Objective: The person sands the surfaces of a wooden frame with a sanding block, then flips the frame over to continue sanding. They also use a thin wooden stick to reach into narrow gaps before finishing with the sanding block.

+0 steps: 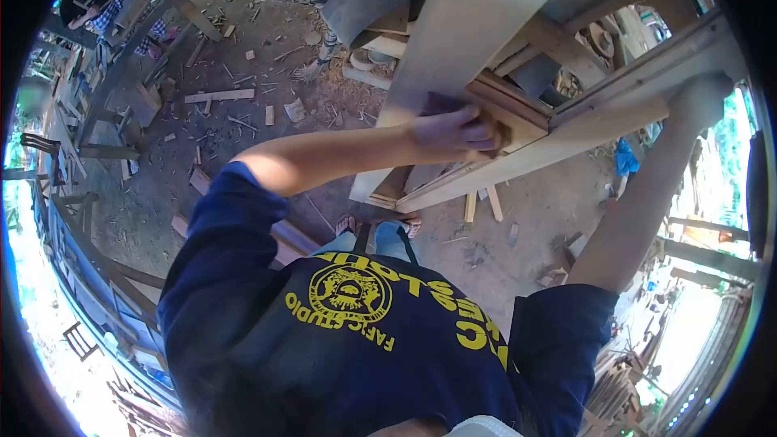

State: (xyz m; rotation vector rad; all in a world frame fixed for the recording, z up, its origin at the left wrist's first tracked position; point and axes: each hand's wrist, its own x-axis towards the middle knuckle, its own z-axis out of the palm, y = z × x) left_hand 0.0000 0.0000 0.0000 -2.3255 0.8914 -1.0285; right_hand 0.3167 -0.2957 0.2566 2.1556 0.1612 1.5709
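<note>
A large pale wooden frame (486,24), with wide boards and recessed inner edges, stands tilted in front of me. My left hand (461,133) is closed around a dark brown folded sheet (441,103) that looks like sandpaper. It presses this against the frame near an inner corner, beside a crosspiece (510,109). At the far right, my right hand (706,95) grips the frame's outer rail (583,133); glare and shadow blur its fingers.
Wood offcuts (218,96) and shavings litter the dirt floor. My feet (380,226) are below the frame's lower corner. Stacked timber and a grey curved sheet (368,12) lie behind it. Another person (97,0) is at the upper left by wooden structures. A blue bag (626,158) lies at right.
</note>
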